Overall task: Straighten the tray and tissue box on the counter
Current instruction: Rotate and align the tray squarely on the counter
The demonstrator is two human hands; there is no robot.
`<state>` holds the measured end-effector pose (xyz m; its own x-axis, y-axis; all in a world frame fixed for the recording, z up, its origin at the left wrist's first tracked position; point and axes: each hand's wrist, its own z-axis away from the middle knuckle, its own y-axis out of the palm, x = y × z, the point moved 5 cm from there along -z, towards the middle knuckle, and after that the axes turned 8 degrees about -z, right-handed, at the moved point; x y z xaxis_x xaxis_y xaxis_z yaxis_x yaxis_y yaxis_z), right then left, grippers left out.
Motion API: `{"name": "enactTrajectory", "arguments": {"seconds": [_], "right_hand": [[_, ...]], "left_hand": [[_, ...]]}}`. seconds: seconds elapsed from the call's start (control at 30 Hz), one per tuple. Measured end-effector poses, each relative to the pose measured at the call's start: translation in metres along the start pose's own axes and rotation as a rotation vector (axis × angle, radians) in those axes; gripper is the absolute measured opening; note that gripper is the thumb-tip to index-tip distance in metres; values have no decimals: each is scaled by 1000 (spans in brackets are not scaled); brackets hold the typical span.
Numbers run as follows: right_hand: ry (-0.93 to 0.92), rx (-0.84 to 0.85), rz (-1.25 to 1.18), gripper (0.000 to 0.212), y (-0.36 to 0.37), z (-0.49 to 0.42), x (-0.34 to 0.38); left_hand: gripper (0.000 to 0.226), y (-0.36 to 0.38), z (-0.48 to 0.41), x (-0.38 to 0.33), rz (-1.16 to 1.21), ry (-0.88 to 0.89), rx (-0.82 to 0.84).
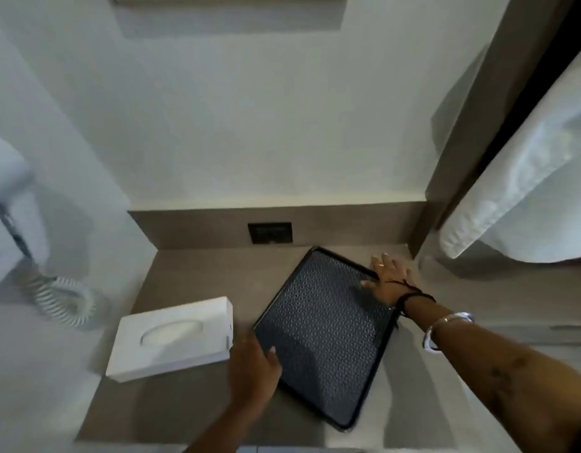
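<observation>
A dark rectangular tray point(325, 335) with a patterned bottom lies skewed on the grey-brown counter point(191, 282). My left hand point(254, 371) grips its near left rim, thumb over the edge. At the far right corner, my right hand point(388, 277) holds the rim, fingers outside and thumb inside the tray. A flat white tissue box point(173, 336) with an oval slot lies to the left of the tray, also at an angle, touched by neither hand.
A dark wall socket point(270, 233) sits in the backsplash behind the tray. A white hair dryer with a coiled cord point(65, 297) hangs at the left. A white towel point(524, 178) hangs at the right above the counter.
</observation>
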<state>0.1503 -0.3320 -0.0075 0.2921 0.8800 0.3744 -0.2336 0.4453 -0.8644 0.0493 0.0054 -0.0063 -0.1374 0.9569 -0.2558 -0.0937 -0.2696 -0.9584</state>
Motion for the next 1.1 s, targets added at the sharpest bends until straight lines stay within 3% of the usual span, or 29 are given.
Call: {"name": "enactTrajectory", "arguments": {"seconds": [0.17,0.33,0.5,0.77,0.83,0.93,1.1], "right_hand": [[43,64,-37,64,19,-28,-25],[51,-19,-118,44,31,-39,-26],[103,-144,-200,35,28,-33,-41],[365,-367,-493,16,24,31,-71],[424,-412,-558,18,35,54,-75],[486,-412,-596,20,55,78,-75],[515,-396,-611,23,80,98,-69]], "left_hand": [[60,43,22,31,248,-650,295],[27,71,25,17,650,-775,409],[18,69,19,-1,737,-707,317],[36,30,-47,-7,587,-325,170],[31,24,-65,-7,498,-225,190],[15,21,-82,-1,441,-160,214],[24,20,-85,9,333,-93,190]]}}
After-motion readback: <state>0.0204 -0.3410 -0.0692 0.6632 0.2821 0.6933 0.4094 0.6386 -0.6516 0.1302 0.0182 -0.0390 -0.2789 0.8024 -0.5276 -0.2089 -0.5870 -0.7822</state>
